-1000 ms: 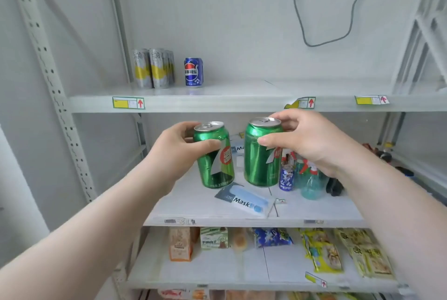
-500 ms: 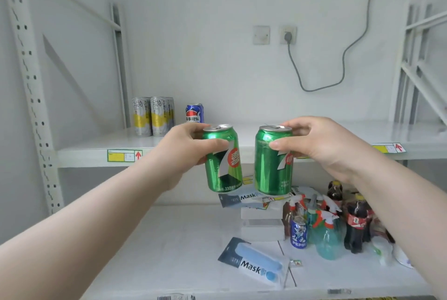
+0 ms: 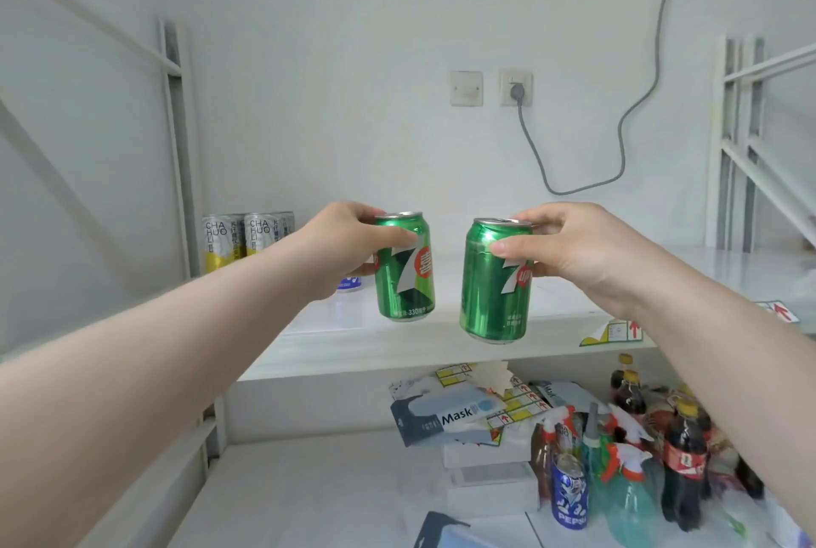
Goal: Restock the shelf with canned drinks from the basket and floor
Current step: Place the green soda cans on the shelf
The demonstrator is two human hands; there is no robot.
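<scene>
My left hand [image 3: 340,247] grips a green 7-Up can [image 3: 404,267] near its top, holding it upright just above the white upper shelf [image 3: 388,340]. A second green 7-Up can [image 3: 496,282], tilted slightly, is gripped by my right hand [image 3: 569,251] over the shelf's front edge. At the back left of that shelf stand silver-and-yellow cans [image 3: 240,240]. A blue Pepsi can [image 3: 350,283] is mostly hidden behind my left hand.
The lower shelf [image 3: 318,494] holds mask packs [image 3: 446,415], white boxes, a small blue Pepsi can [image 3: 569,494], spray bottles [image 3: 627,490] and cola bottles [image 3: 682,468] at the right. White uprights [image 3: 176,141] frame the shelf. A grey cable [image 3: 618,141] hangs from a wall socket.
Both hands have lifted the green cans from the lower-shelf level up to the upper shelf and moved them forward over it. The cans are now further apart.
</scene>
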